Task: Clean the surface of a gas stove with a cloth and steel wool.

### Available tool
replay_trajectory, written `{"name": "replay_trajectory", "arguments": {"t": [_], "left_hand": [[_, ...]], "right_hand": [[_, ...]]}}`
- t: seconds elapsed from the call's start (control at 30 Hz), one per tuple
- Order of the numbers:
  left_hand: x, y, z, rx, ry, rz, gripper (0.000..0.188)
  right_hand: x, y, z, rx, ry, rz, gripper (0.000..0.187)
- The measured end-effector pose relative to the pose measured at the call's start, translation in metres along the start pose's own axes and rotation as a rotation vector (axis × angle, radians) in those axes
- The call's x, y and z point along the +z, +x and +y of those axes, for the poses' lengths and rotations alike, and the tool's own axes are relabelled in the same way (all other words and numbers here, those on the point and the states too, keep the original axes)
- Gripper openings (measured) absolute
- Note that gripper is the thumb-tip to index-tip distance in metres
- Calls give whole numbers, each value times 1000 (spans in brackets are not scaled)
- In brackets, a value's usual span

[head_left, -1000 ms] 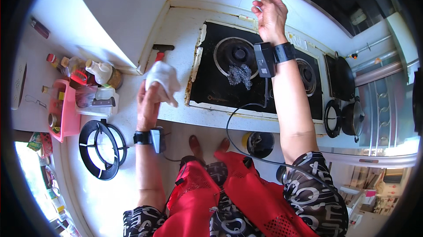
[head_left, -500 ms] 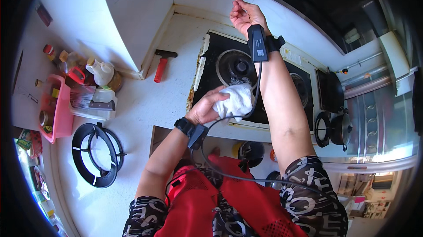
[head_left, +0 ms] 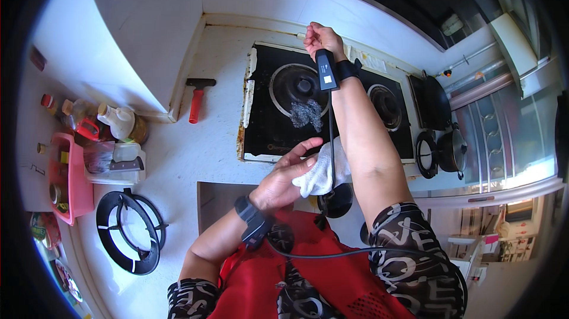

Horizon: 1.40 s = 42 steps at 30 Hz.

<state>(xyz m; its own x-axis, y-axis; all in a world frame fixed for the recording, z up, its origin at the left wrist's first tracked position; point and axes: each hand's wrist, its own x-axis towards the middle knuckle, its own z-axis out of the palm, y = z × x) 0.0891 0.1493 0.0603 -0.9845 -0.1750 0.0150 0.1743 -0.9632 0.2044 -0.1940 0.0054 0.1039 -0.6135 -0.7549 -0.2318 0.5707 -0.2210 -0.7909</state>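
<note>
In front of the cooktop (head_left: 258, 124), the person's left hand (head_left: 278, 185) pinches a white cloth (head_left: 317, 175), bunched seemingly for thickness. Toward the cooktop's back edge, the right hand (head_left: 324, 39) curls loosely, nothing visible inside. Steel wool (head_left: 306, 114) sits at the cooktop's left burner (head_left: 283, 76), perhaps for easy reach.
</note>
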Motion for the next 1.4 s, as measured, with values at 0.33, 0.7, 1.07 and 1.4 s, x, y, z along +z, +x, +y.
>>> {"name": "replay_trajectory", "arguments": {"t": [0.33, 0.7, 1.07, 1.4], "left_hand": [[33, 8, -36, -7, 152, 81, 68], [23, 31, -39, -97, 390, -5, 40], [8, 29, 28, -19, 806, 28, 47], [-39, 2, 24, -218, 974, 13, 51]], "right_hand": [[-4, 4, -2, -243, -244, 167, 14], [39, -27, -30, -340, -270, 28, 11], [30, -15, -97, -444, -698, -216, 15], [-9, 2, -163, -446, -662, -86, 14]]}}
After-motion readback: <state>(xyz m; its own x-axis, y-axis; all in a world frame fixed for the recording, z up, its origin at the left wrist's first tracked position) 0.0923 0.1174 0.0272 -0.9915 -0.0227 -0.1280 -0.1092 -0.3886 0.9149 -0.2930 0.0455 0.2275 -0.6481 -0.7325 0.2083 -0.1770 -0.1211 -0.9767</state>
